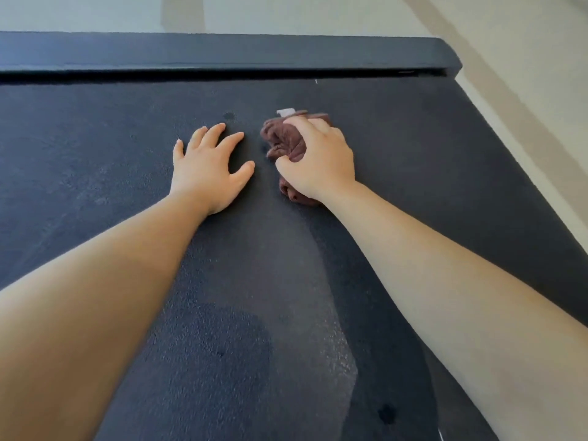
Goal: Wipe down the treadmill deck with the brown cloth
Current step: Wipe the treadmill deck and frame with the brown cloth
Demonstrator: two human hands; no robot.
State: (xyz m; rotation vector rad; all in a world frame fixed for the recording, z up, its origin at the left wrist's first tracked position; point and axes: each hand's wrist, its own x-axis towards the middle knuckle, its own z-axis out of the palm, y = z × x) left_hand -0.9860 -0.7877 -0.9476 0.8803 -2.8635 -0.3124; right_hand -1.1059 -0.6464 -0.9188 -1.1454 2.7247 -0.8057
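Note:
The black textured treadmill deck (95, 138) fills most of the head view. A bunched brown cloth (284, 143) with a small white tag lies on the deck just right of centre. My right hand (318, 160) grips the cloth from above, fingers curled round it, pressing it onto the deck. My left hand (208, 167) rests flat on the deck just left of the cloth, fingers spread and straight, holding nothing. A paler dusty streak runs down the deck between my forearms, with darker patches beside it.
A raised black end rail (222, 54) crosses the far edge of the deck. Pale floor (525, 74) lies beyond the rail and along the deck's right edge. Small dark spots mark the deck, one near my left fingertips (228, 116) and one near the bottom (386, 412).

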